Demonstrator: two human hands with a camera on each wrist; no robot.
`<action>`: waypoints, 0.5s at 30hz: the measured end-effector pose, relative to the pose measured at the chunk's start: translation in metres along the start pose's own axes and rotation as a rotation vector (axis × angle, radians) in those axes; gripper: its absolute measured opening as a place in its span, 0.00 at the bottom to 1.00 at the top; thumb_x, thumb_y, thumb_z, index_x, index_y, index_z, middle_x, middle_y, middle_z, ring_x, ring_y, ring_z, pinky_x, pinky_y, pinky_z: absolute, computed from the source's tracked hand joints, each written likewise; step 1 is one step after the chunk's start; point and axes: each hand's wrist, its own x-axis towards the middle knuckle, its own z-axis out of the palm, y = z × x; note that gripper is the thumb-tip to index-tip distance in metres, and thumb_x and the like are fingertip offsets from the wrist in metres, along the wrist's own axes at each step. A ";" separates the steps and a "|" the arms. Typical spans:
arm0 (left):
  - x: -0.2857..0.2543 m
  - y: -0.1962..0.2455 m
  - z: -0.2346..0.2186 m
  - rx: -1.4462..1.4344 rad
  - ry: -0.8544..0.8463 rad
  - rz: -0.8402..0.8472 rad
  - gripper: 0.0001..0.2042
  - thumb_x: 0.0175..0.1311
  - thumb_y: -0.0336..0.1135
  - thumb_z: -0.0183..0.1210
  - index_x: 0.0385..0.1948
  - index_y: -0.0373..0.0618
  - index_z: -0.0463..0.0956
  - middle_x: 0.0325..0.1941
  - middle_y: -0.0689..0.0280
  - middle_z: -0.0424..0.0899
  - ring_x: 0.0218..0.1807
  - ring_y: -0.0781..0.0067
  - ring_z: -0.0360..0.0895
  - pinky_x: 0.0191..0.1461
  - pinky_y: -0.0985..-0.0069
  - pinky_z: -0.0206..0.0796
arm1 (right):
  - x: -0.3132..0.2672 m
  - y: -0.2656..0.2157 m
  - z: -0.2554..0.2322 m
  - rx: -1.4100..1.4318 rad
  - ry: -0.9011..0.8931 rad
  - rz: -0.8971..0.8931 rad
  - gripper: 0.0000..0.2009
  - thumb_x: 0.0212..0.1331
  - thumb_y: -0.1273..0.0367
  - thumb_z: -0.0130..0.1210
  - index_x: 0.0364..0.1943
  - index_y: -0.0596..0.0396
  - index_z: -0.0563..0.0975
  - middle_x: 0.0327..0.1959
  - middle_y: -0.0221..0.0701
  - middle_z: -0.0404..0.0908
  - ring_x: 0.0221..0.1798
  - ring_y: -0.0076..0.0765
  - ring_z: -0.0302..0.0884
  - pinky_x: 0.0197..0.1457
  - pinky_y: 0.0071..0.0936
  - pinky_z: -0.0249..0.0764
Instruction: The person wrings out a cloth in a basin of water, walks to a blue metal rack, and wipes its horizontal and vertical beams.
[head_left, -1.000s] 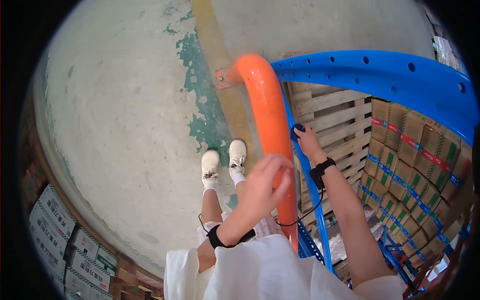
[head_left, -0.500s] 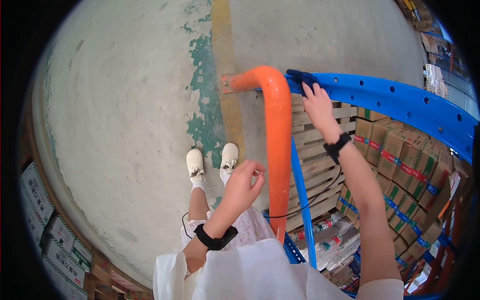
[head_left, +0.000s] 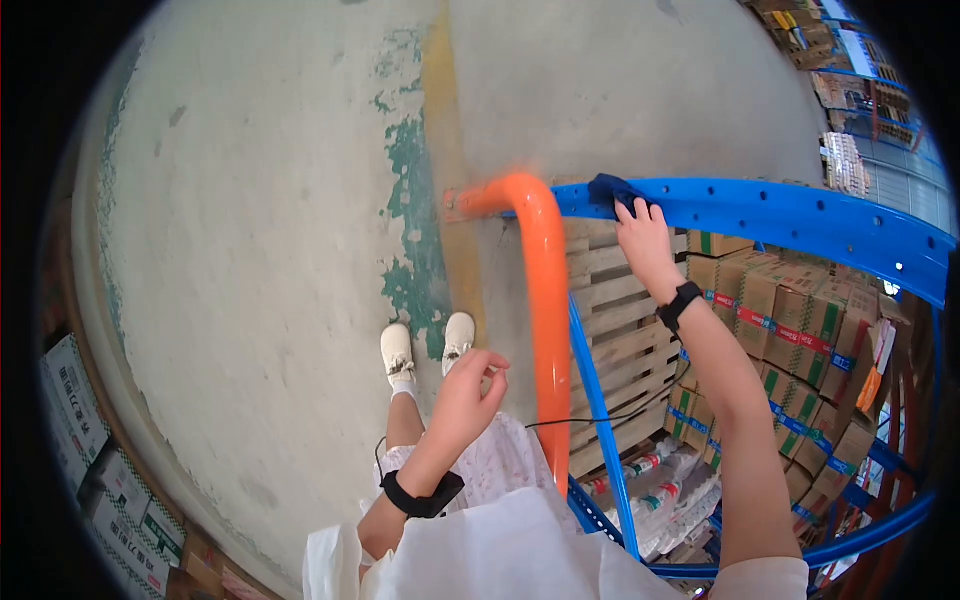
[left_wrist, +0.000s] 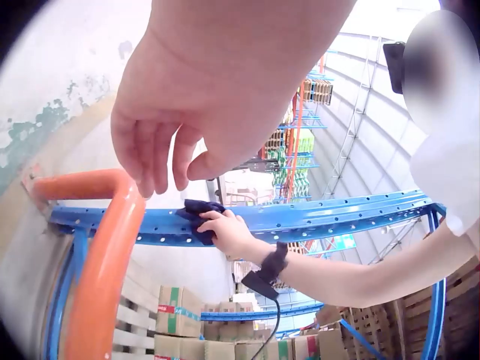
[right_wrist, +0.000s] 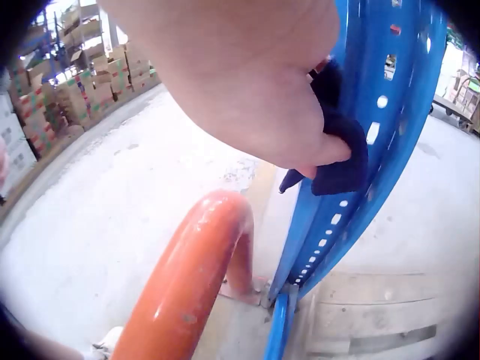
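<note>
My right hand (head_left: 645, 245) grips a dark navy cloth (head_left: 612, 190) against the blue perforated rack post (head_left: 780, 205). In the right wrist view the cloth (right_wrist: 341, 161) is bunched under the thumb and folds over the post's edge. My left hand (head_left: 470, 395) hangs with fingers loosely curled and nothing in them. It is to the left of the orange tubular guard (head_left: 545, 290). In the left wrist view its fingers (left_wrist: 154, 154) overlap the top of the guard's bend.
A slim blue brace (head_left: 595, 400) runs beside the guard. Wooden pallets (head_left: 615, 330) and stacked cartons (head_left: 790, 310) stand behind the rack. Several white cartons (head_left: 75, 400) line the left side. A thin black cable (head_left: 610, 415) stretches between the wrists. The guard's foot is bolted to the floor.
My right hand has carried the cloth from the slim brace up onto the wide blue post, then slightly along it. My left hand has drawn away from the orange guard, leftward and down.
</note>
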 end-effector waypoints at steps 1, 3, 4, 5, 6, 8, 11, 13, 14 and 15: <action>-0.003 0.008 -0.006 -0.005 -0.002 -0.012 0.06 0.59 0.26 0.54 0.37 0.38 0.73 0.36 0.61 0.77 0.35 0.69 0.76 0.38 0.76 0.68 | -0.007 0.008 -0.014 -0.008 0.011 0.012 0.06 0.43 0.69 0.56 0.27 0.49 0.82 0.51 0.27 0.73 0.51 0.38 0.64 0.49 0.33 0.60; -0.012 0.025 -0.016 -0.016 -0.009 -0.039 0.06 0.60 0.26 0.54 0.37 0.39 0.74 0.36 0.61 0.77 0.35 0.70 0.76 0.38 0.77 0.68 | -0.023 0.027 -0.045 0.002 0.016 0.036 0.06 0.44 0.69 0.55 0.27 0.50 0.82 0.52 0.27 0.72 0.50 0.38 0.64 0.50 0.34 0.60; -0.017 0.030 -0.020 -0.021 -0.001 -0.031 0.05 0.60 0.26 0.53 0.37 0.39 0.74 0.36 0.62 0.77 0.35 0.71 0.76 0.38 0.77 0.68 | -0.031 0.035 -0.059 0.008 0.055 0.055 0.06 0.44 0.69 0.55 0.26 0.50 0.81 0.52 0.28 0.72 0.51 0.38 0.64 0.51 0.34 0.60; -0.020 0.030 -0.022 -0.026 0.007 -0.019 0.05 0.60 0.26 0.53 0.37 0.39 0.74 0.36 0.62 0.77 0.35 0.72 0.76 0.38 0.77 0.68 | -0.040 0.044 -0.074 0.012 0.095 0.076 0.06 0.44 0.69 0.54 0.26 0.50 0.81 0.53 0.28 0.72 0.51 0.38 0.64 0.51 0.34 0.60; -0.021 0.032 -0.025 -0.026 0.010 0.000 0.05 0.60 0.26 0.53 0.37 0.39 0.74 0.36 0.62 0.77 0.35 0.73 0.76 0.38 0.77 0.68 | -0.048 0.055 -0.089 0.013 0.136 0.105 0.06 0.44 0.69 0.54 0.26 0.51 0.81 0.53 0.28 0.72 0.51 0.38 0.64 0.52 0.35 0.60; -0.027 0.043 -0.030 -0.054 0.021 0.007 0.06 0.59 0.28 0.54 0.36 0.40 0.74 0.35 0.60 0.77 0.34 0.69 0.76 0.36 0.76 0.69 | -0.066 0.077 -0.117 0.039 0.177 0.170 0.06 0.44 0.69 0.54 0.26 0.53 0.80 0.54 0.29 0.72 0.51 0.41 0.65 0.54 0.38 0.61; -0.036 0.070 -0.041 -0.044 -0.004 0.042 0.05 0.58 0.28 0.55 0.35 0.40 0.75 0.35 0.60 0.76 0.33 0.68 0.76 0.36 0.75 0.69 | -0.093 0.103 -0.172 0.031 0.238 0.275 0.06 0.44 0.70 0.54 0.25 0.55 0.79 0.54 0.30 0.72 0.53 0.43 0.65 0.57 0.39 0.61; -0.039 0.092 -0.050 0.004 -0.027 0.078 0.05 0.57 0.27 0.55 0.35 0.40 0.75 0.35 0.60 0.76 0.33 0.68 0.76 0.37 0.76 0.69 | -0.110 0.123 -0.209 0.015 0.223 0.339 0.06 0.43 0.70 0.54 0.24 0.56 0.79 0.54 0.30 0.72 0.53 0.44 0.65 0.58 0.39 0.61; -0.040 0.102 -0.054 0.025 -0.031 0.097 0.05 0.58 0.27 0.55 0.35 0.41 0.75 0.35 0.61 0.76 0.33 0.71 0.76 0.36 0.77 0.70 | -0.118 0.133 -0.225 0.006 0.215 0.373 0.05 0.43 0.70 0.54 0.24 0.56 0.79 0.55 0.30 0.72 0.54 0.44 0.65 0.58 0.39 0.61; -0.041 0.110 -0.059 0.045 -0.034 0.118 0.06 0.58 0.27 0.55 0.36 0.41 0.75 0.35 0.63 0.77 0.33 0.74 0.76 0.36 0.78 0.70 | -0.127 0.144 -0.239 -0.016 0.234 0.409 0.06 0.43 0.70 0.55 0.24 0.56 0.80 0.55 0.31 0.72 0.55 0.44 0.65 0.60 0.40 0.60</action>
